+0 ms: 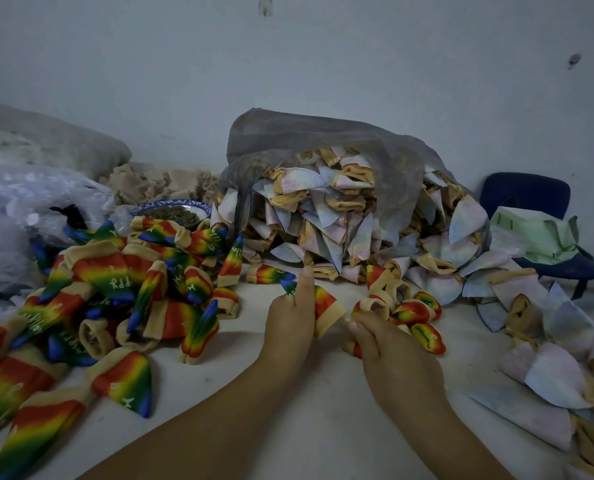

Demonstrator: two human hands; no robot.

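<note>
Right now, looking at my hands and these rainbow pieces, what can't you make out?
Head view only:
Rainbow fabric cone with tan cuff: its middle is hidden behind the left hand.
Right hand: fingers curl under, so what they pinch is hidden.
Blue-rimmed bowl: dark contents too blurred.
Rainbow pile: cut off by left edge.

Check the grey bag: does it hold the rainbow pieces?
No, the grey bag spills pale bluish pieces; the rainbow pieces lie loose on the table.
</note>
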